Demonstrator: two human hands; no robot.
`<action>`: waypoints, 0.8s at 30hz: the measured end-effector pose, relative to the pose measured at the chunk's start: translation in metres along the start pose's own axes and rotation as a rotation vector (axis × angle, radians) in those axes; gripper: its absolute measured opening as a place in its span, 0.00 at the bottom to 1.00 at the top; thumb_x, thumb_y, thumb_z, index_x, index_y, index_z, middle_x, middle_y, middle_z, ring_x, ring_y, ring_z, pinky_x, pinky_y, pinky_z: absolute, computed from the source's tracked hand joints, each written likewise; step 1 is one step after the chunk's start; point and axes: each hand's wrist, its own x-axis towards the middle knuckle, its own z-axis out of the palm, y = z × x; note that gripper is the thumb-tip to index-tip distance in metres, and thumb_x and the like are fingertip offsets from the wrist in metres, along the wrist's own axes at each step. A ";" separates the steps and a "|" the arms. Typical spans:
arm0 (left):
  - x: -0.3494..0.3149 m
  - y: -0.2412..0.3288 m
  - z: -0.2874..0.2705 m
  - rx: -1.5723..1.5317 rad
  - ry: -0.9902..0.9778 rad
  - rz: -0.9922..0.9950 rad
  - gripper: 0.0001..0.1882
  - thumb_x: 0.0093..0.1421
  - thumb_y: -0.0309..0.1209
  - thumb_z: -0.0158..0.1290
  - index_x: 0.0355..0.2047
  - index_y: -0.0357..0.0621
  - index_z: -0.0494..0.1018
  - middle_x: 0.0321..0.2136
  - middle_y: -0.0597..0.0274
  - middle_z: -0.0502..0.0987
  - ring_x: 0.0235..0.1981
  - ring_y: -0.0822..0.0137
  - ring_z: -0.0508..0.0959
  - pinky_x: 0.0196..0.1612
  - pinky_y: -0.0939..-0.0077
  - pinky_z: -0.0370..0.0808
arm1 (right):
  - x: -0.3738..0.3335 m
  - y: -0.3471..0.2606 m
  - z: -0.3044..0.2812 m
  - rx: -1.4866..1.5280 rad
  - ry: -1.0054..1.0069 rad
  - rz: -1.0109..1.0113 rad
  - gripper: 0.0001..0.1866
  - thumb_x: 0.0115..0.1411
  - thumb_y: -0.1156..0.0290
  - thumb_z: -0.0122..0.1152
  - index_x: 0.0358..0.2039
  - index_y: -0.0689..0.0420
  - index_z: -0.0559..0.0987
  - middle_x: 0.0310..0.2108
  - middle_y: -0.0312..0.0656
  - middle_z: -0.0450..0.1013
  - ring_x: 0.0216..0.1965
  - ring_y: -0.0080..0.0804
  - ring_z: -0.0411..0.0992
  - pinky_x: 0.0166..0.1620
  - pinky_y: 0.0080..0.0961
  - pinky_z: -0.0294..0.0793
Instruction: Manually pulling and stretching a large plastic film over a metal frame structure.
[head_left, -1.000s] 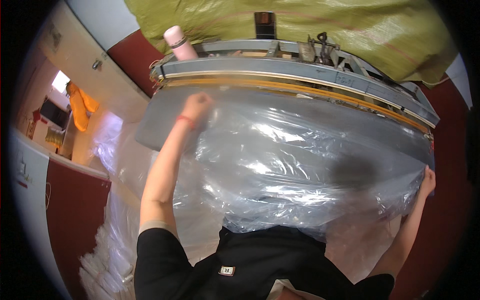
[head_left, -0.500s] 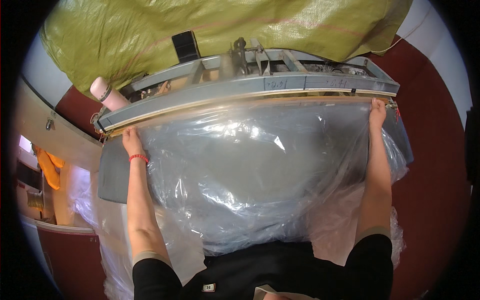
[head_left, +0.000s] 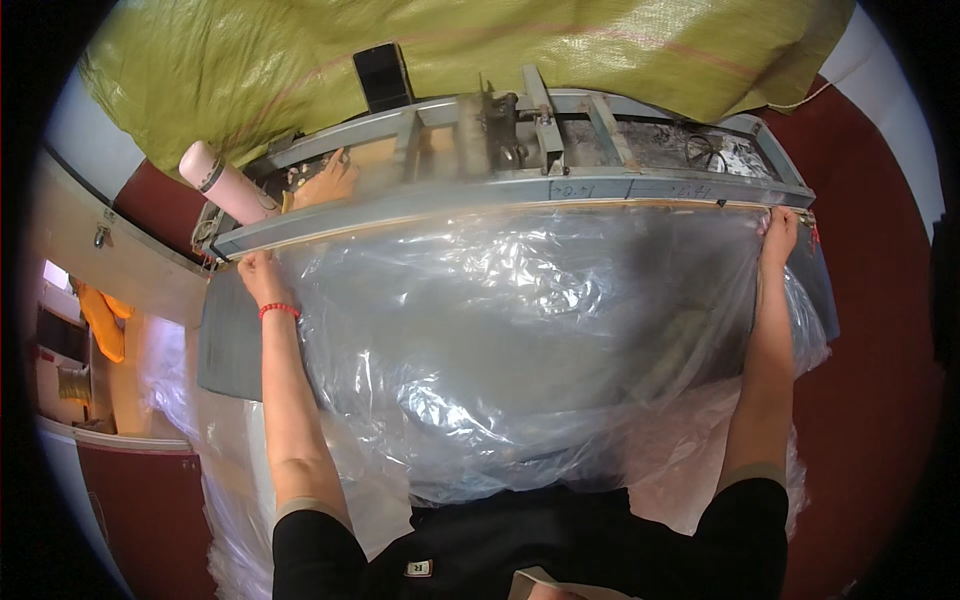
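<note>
A wide sheet of clear plastic film point(head_left: 480, 340) is stretched between my hands over a dark grey surface. Its far edge runs along the grey metal beam point(head_left: 420, 213) of a long machine frame. My left hand point(head_left: 262, 278), with a red bead bracelet on the wrist, is closed on the film's far left corner, close beside the beam. At the beam's right end, my right hand point(head_left: 780, 236) pinches the other corner. A pale strip lies along the beam's lower side, touching or nearly touching the film's edge.
Behind the beam, the frame holds metal cross bars and a lever point(head_left: 541, 120). A pink bottle point(head_left: 225, 183) leans at its left end, near a tan hand-like shape point(head_left: 332, 180). A dark phone point(head_left: 382, 78) rests against yellow-green woven sheeting point(head_left: 600, 50). An open cabinet point(head_left: 130, 270) stands left.
The machine's beam has come down toward the film's edge, narrowing the gap there, and the lever behind it has shifted. Both hands keep their hold; the right sits slightly lower and farther right in view.
</note>
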 end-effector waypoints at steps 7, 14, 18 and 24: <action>-0.010 0.016 -0.015 0.108 0.118 0.026 0.07 0.54 0.29 0.46 0.32 0.40 0.64 0.24 0.63 0.69 0.26 0.72 0.69 0.29 0.81 0.65 | -0.014 -0.013 -0.004 -0.213 -0.141 -0.115 0.10 0.54 0.66 0.53 0.23 0.59 0.71 0.19 0.32 0.64 0.20 0.18 0.61 0.24 0.15 0.62; -0.041 0.028 -0.062 1.232 -0.295 0.543 0.10 0.52 0.32 0.48 0.26 0.36 0.70 0.29 0.50 0.73 0.32 0.57 0.72 0.37 0.68 0.67 | -0.081 -0.089 -0.072 -0.790 -0.288 -0.524 0.14 0.56 0.67 0.51 0.22 0.67 0.70 0.18 0.43 0.63 0.22 0.22 0.61 0.28 0.18 0.61; -0.082 0.053 -0.052 0.296 -0.466 -0.046 0.04 0.51 0.27 0.50 0.26 0.40 0.70 0.23 0.68 0.71 0.26 0.78 0.67 0.31 0.84 0.65 | -0.125 -0.101 -0.138 -1.286 0.083 -0.254 0.15 0.56 0.63 0.51 0.23 0.64 0.72 0.22 0.48 0.67 0.26 0.34 0.68 0.31 0.27 0.64; -0.172 0.125 -0.023 -0.328 -0.895 -0.298 0.05 0.52 0.26 0.51 0.26 0.45 0.66 0.39 0.58 0.71 0.40 0.70 0.70 0.46 0.74 0.63 | -0.118 -0.090 -0.131 -0.744 -0.060 -0.531 0.11 0.55 0.66 0.53 0.31 0.62 0.75 0.31 0.41 0.71 0.34 0.29 0.68 0.40 0.23 0.66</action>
